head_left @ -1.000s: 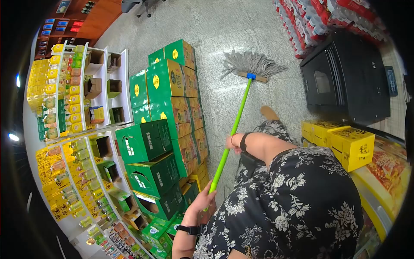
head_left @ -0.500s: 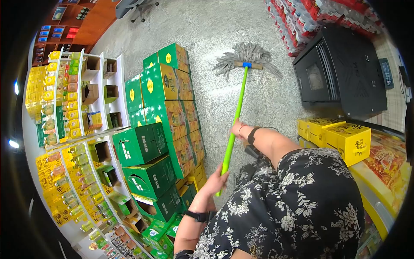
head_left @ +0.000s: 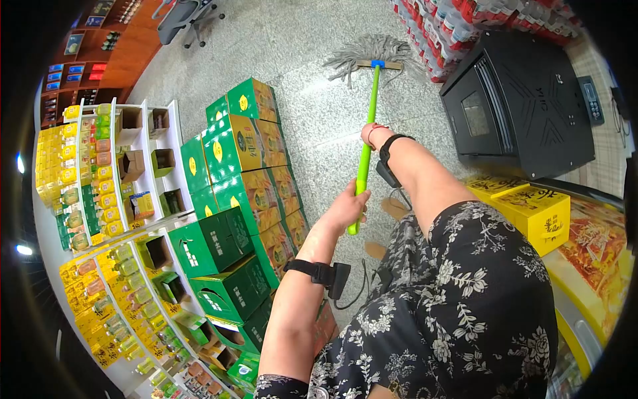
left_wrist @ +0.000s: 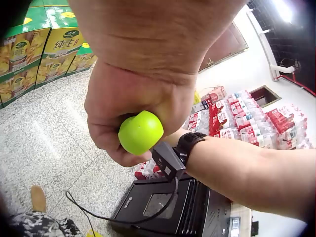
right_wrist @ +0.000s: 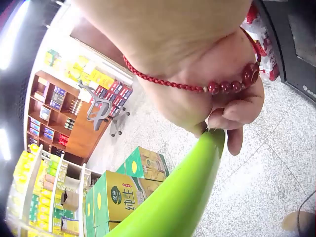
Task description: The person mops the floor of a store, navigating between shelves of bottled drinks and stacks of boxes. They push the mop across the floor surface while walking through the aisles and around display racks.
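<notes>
A mop with a grey string head (head_left: 375,50) lies on the speckled floor ahead, its bright green handle (head_left: 372,113) running back toward the body. My left hand (head_left: 345,207) grips the handle near its rear end; in the left wrist view, the rounded green end cap (left_wrist: 141,132) pokes out of the curled fingers. Farther along the handle, my right hand (head_left: 376,135) holds it with curled fingers. From the right wrist view, the green shaft (right_wrist: 182,192) passes into that hand below a red beaded bracelet (right_wrist: 224,88).
Stacked green cartons (head_left: 229,193) stand left of the floor strip, beside drink shelves (head_left: 143,149). A black cabinet (head_left: 531,106) and yellow boxes (head_left: 535,216) line the right side. Wrapped bottle packs (head_left: 458,33) rise near the mop head; an office chair (head_left: 186,20) stands farther back.
The mop head has slid forward, away from the body, and slightly left. Both hands have moved forward with the handle, and the left arm now reaches farther out.
</notes>
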### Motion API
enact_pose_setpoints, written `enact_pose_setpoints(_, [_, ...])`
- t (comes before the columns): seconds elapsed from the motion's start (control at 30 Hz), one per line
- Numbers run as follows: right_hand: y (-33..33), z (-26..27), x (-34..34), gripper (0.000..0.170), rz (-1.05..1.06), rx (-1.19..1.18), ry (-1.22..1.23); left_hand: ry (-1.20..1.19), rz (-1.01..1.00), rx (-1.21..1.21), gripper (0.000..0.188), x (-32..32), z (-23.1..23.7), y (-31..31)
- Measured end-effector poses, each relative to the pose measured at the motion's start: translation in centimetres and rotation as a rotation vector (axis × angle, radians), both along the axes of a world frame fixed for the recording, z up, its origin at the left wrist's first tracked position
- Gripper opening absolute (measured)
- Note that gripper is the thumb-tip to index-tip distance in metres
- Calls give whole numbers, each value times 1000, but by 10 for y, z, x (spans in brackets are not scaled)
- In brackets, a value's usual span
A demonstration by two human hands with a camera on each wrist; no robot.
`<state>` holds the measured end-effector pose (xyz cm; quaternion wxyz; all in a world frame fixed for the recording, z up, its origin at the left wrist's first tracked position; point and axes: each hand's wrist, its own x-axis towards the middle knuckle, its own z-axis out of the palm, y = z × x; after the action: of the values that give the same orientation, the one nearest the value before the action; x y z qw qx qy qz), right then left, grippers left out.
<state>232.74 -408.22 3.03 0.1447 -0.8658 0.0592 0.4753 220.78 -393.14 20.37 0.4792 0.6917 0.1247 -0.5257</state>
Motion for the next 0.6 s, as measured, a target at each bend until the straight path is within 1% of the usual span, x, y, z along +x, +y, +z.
enact_pose_setpoints(0.07, [0, -3, -7, 25, -44, -5, -25, -6, -16, 1, 55, -5, 2, 1])
enact_pose_setpoints(0.1, [2, -18, -12, 25, -44, -5, -28, -10, -37, 31, 54, -10, -1, 3])
enact_pose_setpoints(0.17, [14, -77, -27, 29, 17, -48, -36, -19, -50, 59, 53, -22, -5, 12])
enact_pose_setpoints(0.2, [23, -91, -33, 30, 105, -47, -29, -32, -86, 70, 54, -30, -3, 21])
enact_pose_setpoints(0.23, [27, -98, -46, 31, 587, -100, -109, -44, -119, 83, 54, -41, -3, 33])
enact_pose_setpoints(0.27, [43, -105, -57, 32, 382, -65, -74, -60, -127, 83, 55, -54, -6, 48])
enact_pose_setpoints(0.3, [60, -101, -73, 32, 174, -31, -37, -63, -117, 88, 55, -68, -3, 64])
enact_pose_setpoints(0.37, [86, -129, -108, 31, 788, 159, -65, -52, -177, 141, 63, -102, 6, 105])
enact_pose_setpoints(0.4, [104, -57, -125, 27, 220, 189, 238, -46, -155, 143, 62, -126, 6, 129])
enact_pose_setpoints(0.43, [118, -33, -148, 29, 116, 303, 310, -41, -131, 145, 61, -151, 9, 153])
enact_pose_setpoints(0.47, [134, 21, -169, 31, 29, 302, 384, -7, -114, 165, 60, -172, 22, 171])
enact_pose_setpoints(0.5, [149, 31, -193, 33, 51, 328, 418, 30, -97, 183, 59, -197, 34, 189])
enact_pose_setpoints(0.53, [167, 27, -217, 34, 58, 367, 531, 29, -85, 186, 59, -224, 43, 207])
enact_pose_setpoints(0.57, [182, 27, -242, 34, 72, 367, 527, 53, -58, 187, 58, -252, 51, 226])
enact_pose_setpoints(0.6, [198, 32, -268, 35, 45, 415, 594, 76, -28, 187, 56, -279, 57, 244])
